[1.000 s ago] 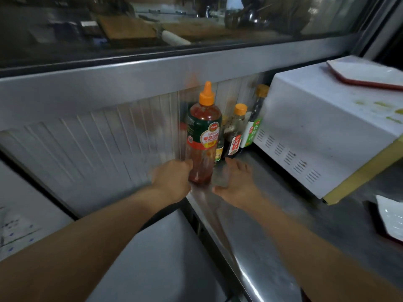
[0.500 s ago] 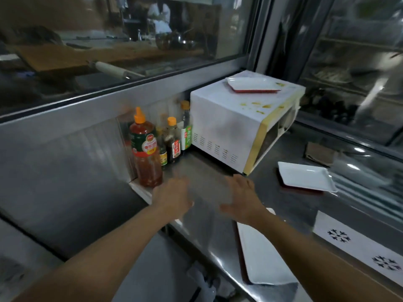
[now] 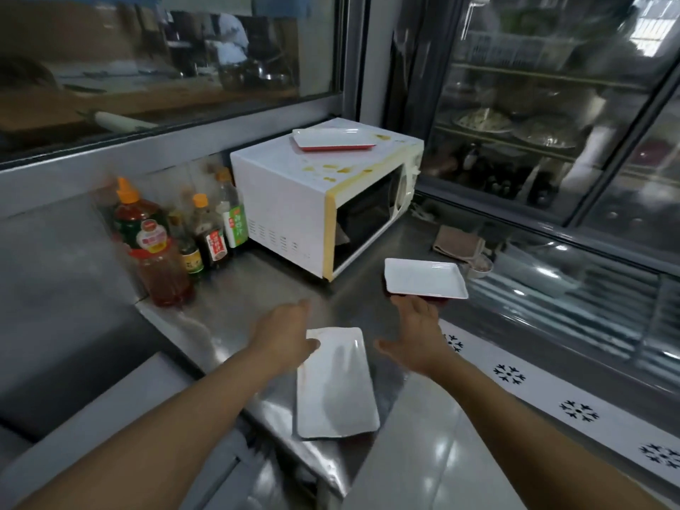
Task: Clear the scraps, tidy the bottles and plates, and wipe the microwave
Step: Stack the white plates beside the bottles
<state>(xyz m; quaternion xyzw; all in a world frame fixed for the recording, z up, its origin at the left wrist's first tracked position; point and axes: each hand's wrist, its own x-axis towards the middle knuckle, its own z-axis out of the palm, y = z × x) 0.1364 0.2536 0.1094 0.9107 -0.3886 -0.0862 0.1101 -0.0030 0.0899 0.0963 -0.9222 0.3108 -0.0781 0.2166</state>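
A white microwave (image 3: 287, 193) with yellow stains on top stands on the steel counter (image 3: 228, 311), its door open. A white plate with a red rim (image 3: 333, 139) lies on it. Left of it stand several sauce bottles; the biggest is the orange-capped sauce bottle (image 3: 154, 248). A long white plate (image 3: 336, 384) lies at the counter's front edge, and a square white plate (image 3: 425, 277) lies further right. My left hand (image 3: 285, 334) is open, fingertips at the long plate's near-left corner. My right hand (image 3: 417, 333) is open, its fingers just below the square plate's front edge.
A brown cloth (image 3: 456, 241) and a small dish (image 3: 480, 266) lie right of the microwave. Behind them a glass-fronted cabinet (image 3: 552, 141) holds dishes. A glass window (image 3: 165, 68) runs along the back wall. The counter's left edge drops off beside the bottles.
My hands have left the big sauce bottle and moved right and toward me, over the plates. The view has swung right, bringing the microwave front and both counter plates into sight.
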